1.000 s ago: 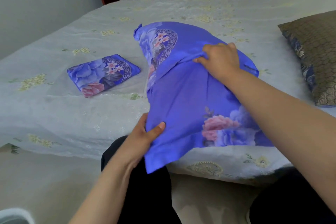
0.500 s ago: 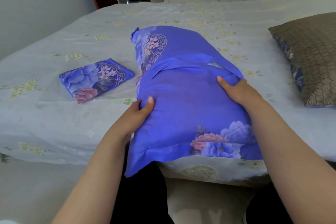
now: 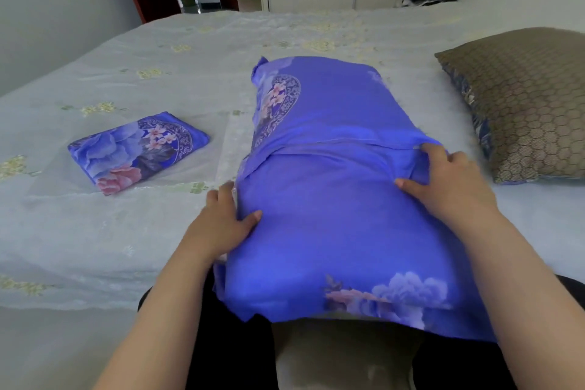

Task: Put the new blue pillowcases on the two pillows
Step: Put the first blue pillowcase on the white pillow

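While the first pillow (image 3: 332, 225) lies lengthwise on the near edge of the bed (image 3: 126, 231), already inside its blue floral pillowcase, the two hands sit apart on its opposite sides. The left hand (image 3: 221, 225) clasps the pillow's left edge, thumb on top and fingers wrapped around the side. The right hand (image 3: 449, 180) presses on the right edge at the flap seam, fingers curled into bunched cloth there; whether it grips the fabric or only pushes it in, I cannot tell.

Several things could go wrong from here. The near end of the case hangs off the bed edge over the person's lap, so a careless tug toward the near side could slide the whole pillow onto the floor. The flap across the middle looks rumpled and uneven; if the right hand lets go before it is tucked flat, the opening may gape and the filling could work back out. Pulling harder on one side than the other would likely twist the case around the pillow.

A second blue pillowcase (image 3: 139, 152) lies folded to the left, well apart, and the brown patterned pillow (image 3: 531, 101) waits at the right, just beside the dressed one. Swinging the finished pillow sideways could knock either out of place.
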